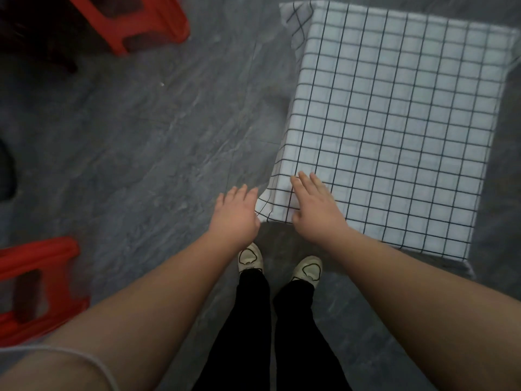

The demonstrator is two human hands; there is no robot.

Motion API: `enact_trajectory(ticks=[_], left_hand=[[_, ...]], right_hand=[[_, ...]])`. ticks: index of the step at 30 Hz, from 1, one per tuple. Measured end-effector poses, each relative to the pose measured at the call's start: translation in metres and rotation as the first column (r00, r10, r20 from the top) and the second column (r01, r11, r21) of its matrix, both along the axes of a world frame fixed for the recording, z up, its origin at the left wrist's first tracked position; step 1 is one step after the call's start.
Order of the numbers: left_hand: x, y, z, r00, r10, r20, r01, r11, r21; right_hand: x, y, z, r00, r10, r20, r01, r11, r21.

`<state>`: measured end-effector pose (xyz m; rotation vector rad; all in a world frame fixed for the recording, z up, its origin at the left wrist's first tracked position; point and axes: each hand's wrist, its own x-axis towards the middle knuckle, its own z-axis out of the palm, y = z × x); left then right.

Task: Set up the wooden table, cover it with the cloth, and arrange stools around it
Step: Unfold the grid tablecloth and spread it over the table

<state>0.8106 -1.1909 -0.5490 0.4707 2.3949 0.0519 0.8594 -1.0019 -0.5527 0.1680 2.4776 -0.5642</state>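
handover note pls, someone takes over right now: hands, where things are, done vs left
Left hand: open, fingers spread, just off the table's near-left corner, holding nothing.
Right hand: open, flat on the checked cloth at that corner.
Done: cloth covers the table top, edges hanging over the sides.
Left: two red stools stand away on the floor to the left, one near, one far; bring them to the table.
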Motion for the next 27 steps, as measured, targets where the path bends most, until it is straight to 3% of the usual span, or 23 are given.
enact_trajectory(ticks=[9, 14, 20, 27], left_hand=[[0.024, 0.016, 0.177, 0.984, -0.117, -0.136, 0.121, 0.992, 0.021], [0.041, 0.015, 0.256, 0.978, -0.105, -0.183, 0.116, 0.992, 0.051], [0.019, -0.01, 0.289, 0.984, -0.037, -0.172, 0.054, 0.994, 0.095], [-0.088, -0.073, 0.287, 0.979, -0.121, -0.166, 0.143, 0.981, 0.131]], right_hand=[[0.035, 0.018, 0.172, 0.998, 0.019, -0.062, -0.011, 0.991, 0.133], [0.055, 0.012, 0.249, 0.994, -0.028, -0.108, 0.044, 0.987, 0.155], [0.056, -0.013, 0.283, 0.995, -0.063, -0.083, 0.073, 0.989, 0.131], [-0.032, -0.077, 0.283, 0.989, -0.133, -0.058, 0.14, 0.977, 0.16]])
